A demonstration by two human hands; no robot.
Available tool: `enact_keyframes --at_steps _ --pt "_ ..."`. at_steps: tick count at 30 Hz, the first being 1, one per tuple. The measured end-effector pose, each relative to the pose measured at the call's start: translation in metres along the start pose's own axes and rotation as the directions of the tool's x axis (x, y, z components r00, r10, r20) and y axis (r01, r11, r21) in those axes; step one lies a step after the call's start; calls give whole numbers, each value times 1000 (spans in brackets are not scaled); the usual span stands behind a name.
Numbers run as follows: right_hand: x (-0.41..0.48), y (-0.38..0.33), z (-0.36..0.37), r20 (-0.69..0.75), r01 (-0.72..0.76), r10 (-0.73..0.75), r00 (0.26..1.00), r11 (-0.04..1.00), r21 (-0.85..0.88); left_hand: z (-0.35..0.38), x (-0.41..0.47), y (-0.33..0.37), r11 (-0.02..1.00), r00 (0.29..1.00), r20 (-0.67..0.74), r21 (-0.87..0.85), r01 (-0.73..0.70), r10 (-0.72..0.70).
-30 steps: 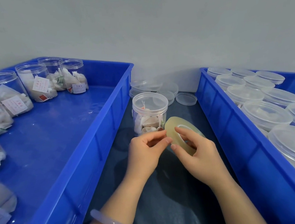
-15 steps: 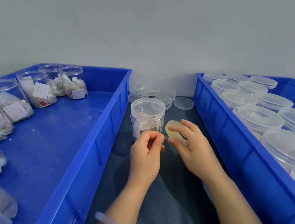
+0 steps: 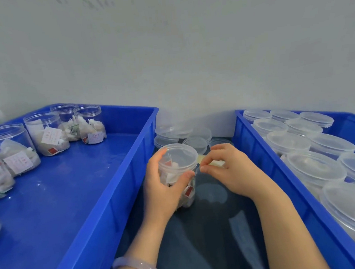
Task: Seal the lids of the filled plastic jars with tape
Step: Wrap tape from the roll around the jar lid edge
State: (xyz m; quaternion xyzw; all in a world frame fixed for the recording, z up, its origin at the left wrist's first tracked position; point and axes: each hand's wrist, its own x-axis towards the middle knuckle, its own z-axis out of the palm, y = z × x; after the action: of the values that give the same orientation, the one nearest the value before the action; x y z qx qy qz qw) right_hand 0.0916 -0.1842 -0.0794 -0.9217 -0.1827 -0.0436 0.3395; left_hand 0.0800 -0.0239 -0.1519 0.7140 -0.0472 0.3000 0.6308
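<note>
Plastic jar [image 3: 175, 176] stands on the bench [image 3: 202, 249], the left hand [image 3: 162, 190] curling its fingers round it. Right hand [image 3: 232, 172] fingers pinch tape [image 3: 216, 163] beside its lid [image 3: 179, 153].

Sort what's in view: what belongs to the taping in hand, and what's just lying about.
In the job: jar gripped by the left hand; its lid; tape roll held by the right hand.
Lying about: loose lids behind it; jars in the left bin; lidded jars in the right bin.
</note>
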Motion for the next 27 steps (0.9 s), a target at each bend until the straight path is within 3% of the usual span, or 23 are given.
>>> enact_keyframes --at_steps 4,14,21,27 --pt "3 4 3 41 -10 10 999 1000 -2 3 -1 -6 1000 999 26 -16 -24 25" --pt "7 6 6 -32 1 2 999 997 75 3 0 -8 993 992 62 -50 -108 111" --pt "3 4 2 0 22 -22 1000 994 103 6 -1 -7 993 994 21 -47 -106 108" --pt "-2 5 -3 63 13 -21 998 992 125 -1 1 -8 996 995 77 -55 -65 69"
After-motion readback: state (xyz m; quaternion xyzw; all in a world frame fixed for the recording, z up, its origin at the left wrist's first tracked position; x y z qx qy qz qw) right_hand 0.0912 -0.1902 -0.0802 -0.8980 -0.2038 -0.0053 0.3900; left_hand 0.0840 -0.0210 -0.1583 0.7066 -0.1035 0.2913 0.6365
